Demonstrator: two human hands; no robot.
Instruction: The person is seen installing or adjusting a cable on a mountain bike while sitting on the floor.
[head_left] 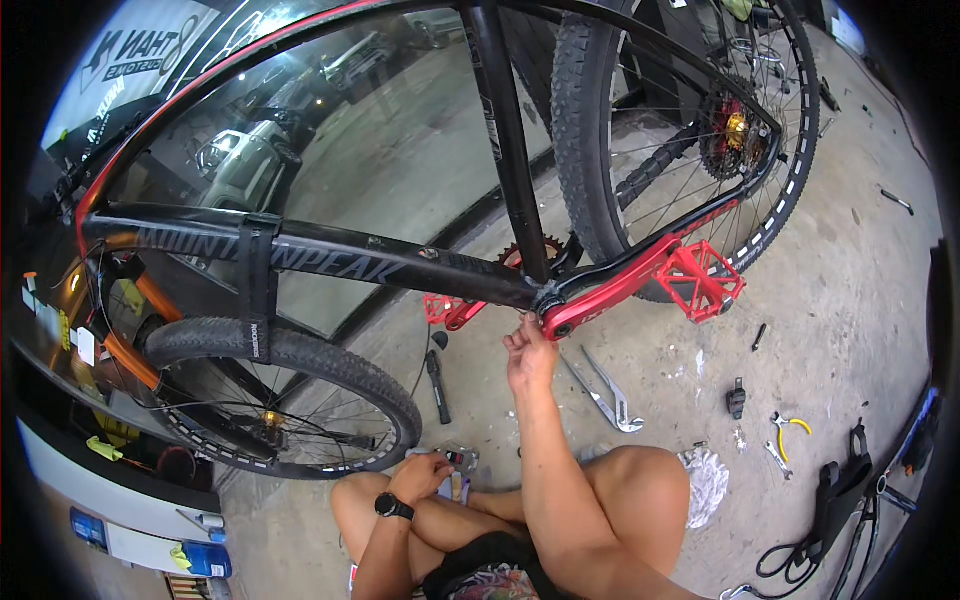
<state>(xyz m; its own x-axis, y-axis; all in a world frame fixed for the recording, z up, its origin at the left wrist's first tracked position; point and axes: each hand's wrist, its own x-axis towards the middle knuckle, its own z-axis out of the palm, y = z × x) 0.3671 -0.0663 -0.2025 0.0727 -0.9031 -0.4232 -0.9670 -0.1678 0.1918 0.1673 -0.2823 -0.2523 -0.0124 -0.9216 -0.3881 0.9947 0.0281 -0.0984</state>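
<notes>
My right hand (531, 360) reaches up to the underside of a black bicycle frame (460, 275), at the bottom bracket (546, 298). Its fingers are bent and pinched together right beside the red crank arm (610, 303); what they hold, if anything, is too small to make out. From that crank arm a red platform pedal (700, 282) sticks out to the right. Lower down, my left hand (420, 477), below a black wristwatch (393, 506), rests across my crossed legs with its fingers loosely spread, near a small clear package (460, 459).
The front wheel (300, 400) stands left, strapped to the frame; the rear wheel (690, 150) is upper right. On the concrete lie large pliers (610, 400), a black tool (437, 388), yellow-handled pliers (788, 432), a wrench (778, 462), a white rag (706, 488) and a black strap (840, 500).
</notes>
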